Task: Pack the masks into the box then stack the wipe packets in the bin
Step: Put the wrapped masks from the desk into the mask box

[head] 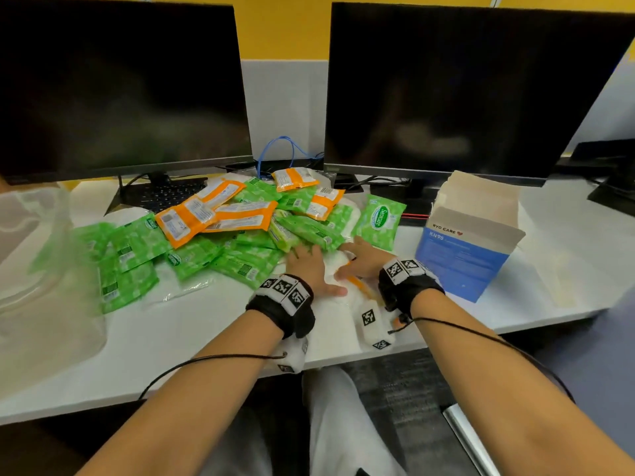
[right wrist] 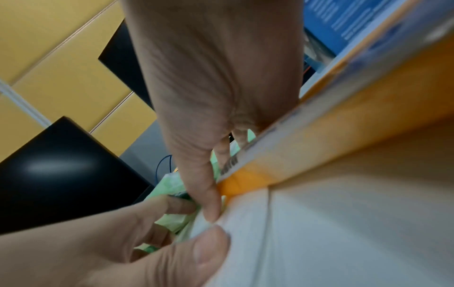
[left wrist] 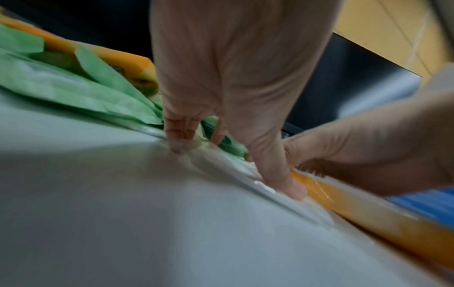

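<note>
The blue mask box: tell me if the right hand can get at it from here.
Probably yes. The blue mask box stands open just right of the right hand, with bare desk between them; that hand grips a white mask packet.

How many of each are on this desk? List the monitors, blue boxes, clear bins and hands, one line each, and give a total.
Monitors: 2
Blue box: 1
Clear bin: 1
Hands: 2, the left hand and the right hand
Total: 6
</note>
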